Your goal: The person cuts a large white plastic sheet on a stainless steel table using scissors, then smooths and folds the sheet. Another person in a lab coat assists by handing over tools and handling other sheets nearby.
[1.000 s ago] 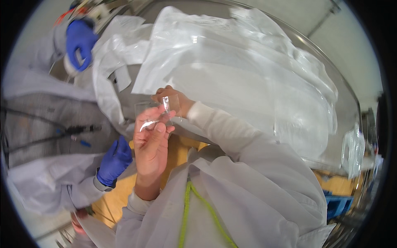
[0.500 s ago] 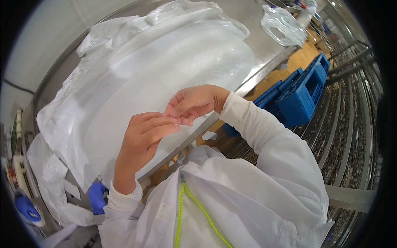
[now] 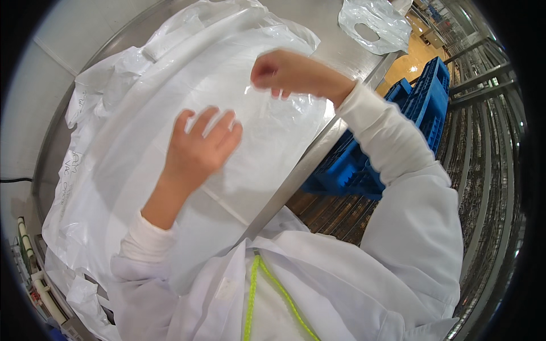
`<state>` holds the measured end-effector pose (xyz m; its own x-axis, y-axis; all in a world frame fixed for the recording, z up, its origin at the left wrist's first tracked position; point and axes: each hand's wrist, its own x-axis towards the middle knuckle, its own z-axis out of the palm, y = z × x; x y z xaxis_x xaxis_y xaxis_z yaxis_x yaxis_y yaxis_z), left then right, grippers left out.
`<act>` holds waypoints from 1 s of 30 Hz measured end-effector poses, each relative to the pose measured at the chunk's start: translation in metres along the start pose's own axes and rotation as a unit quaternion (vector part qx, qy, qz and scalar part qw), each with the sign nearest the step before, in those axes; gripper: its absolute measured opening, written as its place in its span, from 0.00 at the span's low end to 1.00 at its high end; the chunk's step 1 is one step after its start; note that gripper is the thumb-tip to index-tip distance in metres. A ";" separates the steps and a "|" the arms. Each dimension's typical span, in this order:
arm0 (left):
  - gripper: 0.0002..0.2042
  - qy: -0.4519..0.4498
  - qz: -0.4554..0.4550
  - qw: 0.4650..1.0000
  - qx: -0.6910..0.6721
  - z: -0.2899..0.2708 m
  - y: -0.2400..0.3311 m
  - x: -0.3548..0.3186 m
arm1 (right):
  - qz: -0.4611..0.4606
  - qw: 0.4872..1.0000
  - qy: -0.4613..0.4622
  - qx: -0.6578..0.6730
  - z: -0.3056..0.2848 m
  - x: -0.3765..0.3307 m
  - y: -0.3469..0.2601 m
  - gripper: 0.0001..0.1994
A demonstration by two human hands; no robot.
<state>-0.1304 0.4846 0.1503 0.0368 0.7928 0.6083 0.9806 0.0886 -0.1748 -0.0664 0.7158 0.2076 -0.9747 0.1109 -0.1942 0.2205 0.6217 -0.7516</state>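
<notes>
Fingers (image 3: 219,122) of the left hand (image 3: 196,153) are spread open and lie flat on a clear plastic bag (image 3: 267,142), palm down, pressing the film against the pile below. The right hand (image 3: 290,71) is curled shut, its fingertips pinching the upper edge of the same clear plastic bag (the film shows a small bright crease just under the knuckles). Both arms wear white sleeves, and a white coat with a yellow-green cord (image 3: 273,290) fills the lower part of the view.

The bag rests on a heap of white plastic sheeting (image 3: 114,131) that covers most of a stainless steel table (image 3: 341,40). The table's metal edge (image 3: 296,176) runs diagonally from the upper right toward the person's chest. Another crumpled clear bag (image 3: 375,23) with a cut-out handle lies well apart at the far end of the table. A pale wall (image 3: 62,34) rises behind the table at the upper left.

Beyond the table edge, on the person's right, stacked blue plastic crates (image 3: 398,131) stand beside metal rack rails (image 3: 483,113), over a dark grated floor (image 3: 324,216). A patch of orange floor (image 3: 406,62) shows farther off.

The clear plastic bag lies directly under the left fingers and stretches up to the right hand's pinch, so it spans the space between the two hands, near the table's edge.
</notes>
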 end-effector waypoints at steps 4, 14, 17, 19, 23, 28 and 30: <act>0.15 0.011 -0.323 0.898 -0.299 0.046 -0.016 0.041 | -0.018 0.992 0.044 -0.119 -0.054 0.016 -0.002 0.08; 0.28 0.008 -0.472 0.383 -0.794 0.104 -0.040 0.098 | -0.013 0.990 0.083 -0.112 -0.084 0.035 0.033 0.06; 0.19 -0.028 -0.475 0.476 -0.740 0.110 -0.046 0.104 | -0.048 0.992 0.072 -0.086 -0.091 0.040 0.044 0.06; 0.15 -0.054 -0.479 0.526 -0.700 0.111 -0.050 0.103 | 0.017 0.996 0.041 -0.082 -0.099 0.038 0.012 0.07; 0.11 -0.083 -0.501 0.543 -0.669 0.120 -0.055 0.103 | 0.101 0.989 0.028 -0.101 -0.099 0.050 0.006 0.06; 0.09 -0.109 -0.548 0.527 -0.641 0.134 -0.049 0.102 | 0.010 0.996 0.073 -0.049 -0.081 0.063 0.089 0.07; 0.09 -0.128 -0.567 0.507 -0.636 0.142 -0.045 0.098 | 0.034 0.996 0.064 -0.053 -0.073 0.071 0.106 0.09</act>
<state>-0.1979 0.6442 0.1081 -0.5562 0.7341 -0.3896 -0.3206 0.2430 0.9155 -0.1146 0.8460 0.1597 -0.9559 0.2492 -0.1553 0.2875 0.6865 -0.6679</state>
